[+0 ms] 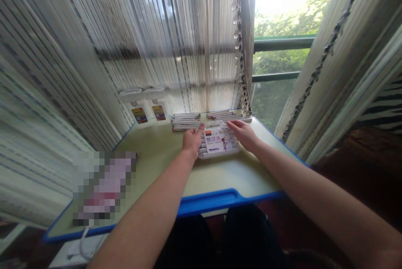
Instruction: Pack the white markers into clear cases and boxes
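Note:
A clear plastic marker case (218,141) with a white printed label lies between my hands over the table, and white markers show through its lower part. My left hand (192,141) grips its left edge, thumb on top. At the upper right corner my right hand (242,134) holds the case with fingers bent round it. Just behind the case are two groups of loose white markers with coloured ends, a left group (185,121) and a right group (228,115). The underside of the case and some of my fingertips are hidden.
Two clear plastic cases with colourful labels, a left one (137,110) and a right one (158,108), stand at the table's back left. A pixelated flat object (108,185) lies on the left, a white cable (83,242) below it. The table (157,156) has a blue rim; curtains (188,30) hang behind.

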`<action>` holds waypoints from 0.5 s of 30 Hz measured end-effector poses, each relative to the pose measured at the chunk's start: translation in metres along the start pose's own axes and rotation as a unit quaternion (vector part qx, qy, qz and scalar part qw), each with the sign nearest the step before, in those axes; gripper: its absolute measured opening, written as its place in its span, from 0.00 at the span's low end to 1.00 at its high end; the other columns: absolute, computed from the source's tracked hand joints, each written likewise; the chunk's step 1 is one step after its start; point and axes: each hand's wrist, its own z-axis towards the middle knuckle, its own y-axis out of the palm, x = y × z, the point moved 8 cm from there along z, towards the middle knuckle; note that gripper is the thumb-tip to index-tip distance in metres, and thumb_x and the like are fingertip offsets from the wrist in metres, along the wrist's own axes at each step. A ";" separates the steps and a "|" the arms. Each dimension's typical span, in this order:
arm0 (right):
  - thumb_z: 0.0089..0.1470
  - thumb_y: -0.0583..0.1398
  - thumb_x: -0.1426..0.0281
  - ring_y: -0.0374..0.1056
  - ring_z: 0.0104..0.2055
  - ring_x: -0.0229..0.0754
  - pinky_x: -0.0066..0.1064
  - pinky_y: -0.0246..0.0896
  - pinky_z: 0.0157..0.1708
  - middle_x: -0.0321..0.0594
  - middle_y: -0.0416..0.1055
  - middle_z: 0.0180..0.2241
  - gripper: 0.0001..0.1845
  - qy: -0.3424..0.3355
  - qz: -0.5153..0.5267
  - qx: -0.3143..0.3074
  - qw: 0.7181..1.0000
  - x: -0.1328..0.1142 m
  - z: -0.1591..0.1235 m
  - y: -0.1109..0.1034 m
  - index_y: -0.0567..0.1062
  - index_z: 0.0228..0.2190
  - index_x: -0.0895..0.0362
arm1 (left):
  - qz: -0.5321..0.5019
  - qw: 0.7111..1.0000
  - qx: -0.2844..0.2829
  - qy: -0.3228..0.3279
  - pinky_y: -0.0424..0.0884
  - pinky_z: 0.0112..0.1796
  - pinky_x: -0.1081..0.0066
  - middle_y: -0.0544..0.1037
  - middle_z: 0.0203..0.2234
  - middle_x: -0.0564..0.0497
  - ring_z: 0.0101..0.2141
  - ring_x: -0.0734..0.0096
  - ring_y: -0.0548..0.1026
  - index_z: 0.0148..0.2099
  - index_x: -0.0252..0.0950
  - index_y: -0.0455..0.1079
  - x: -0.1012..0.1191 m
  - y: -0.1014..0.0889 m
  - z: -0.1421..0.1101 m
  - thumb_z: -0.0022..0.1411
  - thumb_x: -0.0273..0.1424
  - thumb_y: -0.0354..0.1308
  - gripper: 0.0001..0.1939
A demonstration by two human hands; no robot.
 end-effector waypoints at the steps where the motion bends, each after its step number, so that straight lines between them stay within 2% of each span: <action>1: 0.38 0.64 0.50 0.68 0.33 0.40 0.31 0.62 0.33 0.41 0.75 0.32 0.27 0.002 0.006 -0.009 1.000 0.001 0.000 0.001 0.76 0.32 0.59 | 0.008 1.000 0.005 0.013 0.69 0.24 0.70 0.73 0.17 0.52 0.20 0.71 0.72 0.30 0.31 0.69 0.002 -0.002 0.001 0.39 0.54 0.63 0.29; 5: 0.37 0.64 0.50 0.68 0.32 0.38 0.30 0.61 0.32 0.40 0.75 0.31 0.27 0.017 0.028 -0.044 0.999 0.003 0.001 0.006 0.75 0.33 0.59 | 0.018 0.998 0.011 0.057 0.69 0.25 0.72 0.74 0.21 0.53 0.22 0.72 0.73 0.42 0.34 0.70 0.012 -0.006 0.003 0.42 0.50 0.64 0.30; 7: 0.37 0.65 0.50 0.67 0.31 0.38 0.29 0.61 0.31 0.39 0.75 0.30 0.26 0.025 0.040 -0.053 0.997 0.003 0.001 0.007 0.75 0.32 0.59 | 0.016 0.997 0.005 0.071 0.69 0.25 0.73 0.75 0.21 0.54 0.22 0.72 0.73 0.45 0.36 0.69 0.015 -0.006 0.003 0.43 0.48 0.63 0.29; 15: 0.37 0.65 0.53 0.65 0.28 0.35 0.28 0.59 0.29 0.37 0.73 0.28 0.24 0.040 0.062 -0.068 0.995 0.000 -0.001 0.007 0.75 0.32 0.59 | 0.004 0.997 -0.018 0.074 0.69 0.25 0.72 0.75 0.21 0.52 0.22 0.71 0.73 0.37 0.32 0.71 0.020 -0.003 -0.002 0.43 0.49 0.63 0.26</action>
